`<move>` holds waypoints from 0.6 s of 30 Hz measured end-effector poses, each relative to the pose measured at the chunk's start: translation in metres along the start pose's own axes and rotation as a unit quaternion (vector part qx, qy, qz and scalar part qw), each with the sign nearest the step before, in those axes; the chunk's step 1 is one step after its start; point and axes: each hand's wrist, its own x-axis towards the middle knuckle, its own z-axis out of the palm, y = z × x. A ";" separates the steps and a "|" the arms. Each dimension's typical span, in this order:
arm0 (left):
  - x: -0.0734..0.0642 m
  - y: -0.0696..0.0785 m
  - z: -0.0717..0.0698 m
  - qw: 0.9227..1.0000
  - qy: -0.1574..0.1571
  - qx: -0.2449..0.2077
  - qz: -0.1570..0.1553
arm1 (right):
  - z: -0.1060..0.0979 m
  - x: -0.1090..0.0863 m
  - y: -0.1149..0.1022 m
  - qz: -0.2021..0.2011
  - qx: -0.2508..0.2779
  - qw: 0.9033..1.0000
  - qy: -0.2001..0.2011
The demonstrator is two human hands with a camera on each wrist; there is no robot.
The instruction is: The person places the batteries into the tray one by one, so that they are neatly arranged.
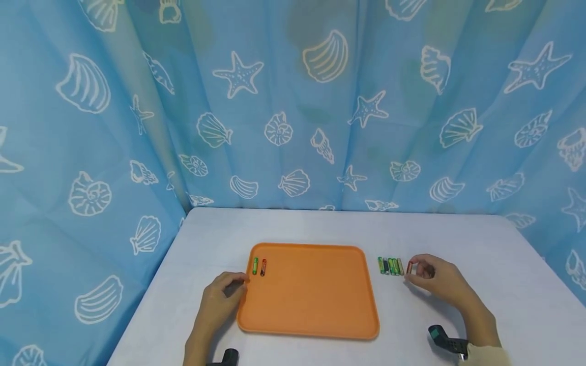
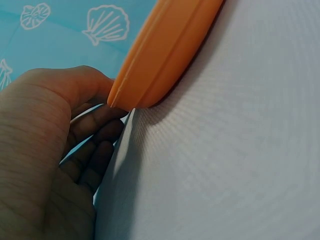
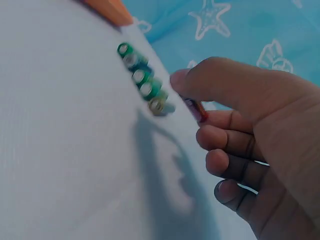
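My right hand [image 1: 437,277] pinches a red battery [image 1: 409,267] between thumb and fingertips, just right of a row of batteries [image 1: 391,266] on the white table. That row, mostly green with one dark one, lies side by side; its ends face the right wrist view. My left hand [image 1: 222,295] grips the left rim of the orange tray [image 1: 311,300] with thumb and fingers, and its fingertips show close at the tray's edge in the left wrist view. Inside the tray near its upper left corner, a green battery [image 1: 255,266] and a red battery [image 1: 263,267] stand parallel, a small gap apart.
A white cloth covers the table [image 1: 458,231]. Behind it and along the left hangs a blue curtain [image 1: 284,91] with shell and starfish prints. Dark devices are strapped to both wrists, the right wrist device [image 1: 446,341] showing most.
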 end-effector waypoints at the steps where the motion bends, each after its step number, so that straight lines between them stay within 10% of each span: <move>1: 0.000 0.000 0.000 1.000 0.000 0.000 0.000 | -0.001 0.000 -0.002 -0.007 -0.001 1.000 0.007; 18: 0.001 0.000 0.000 1.000 0.000 -0.006 -0.007 | -0.003 -0.006 -0.078 -0.101 0.030 0.990 0.094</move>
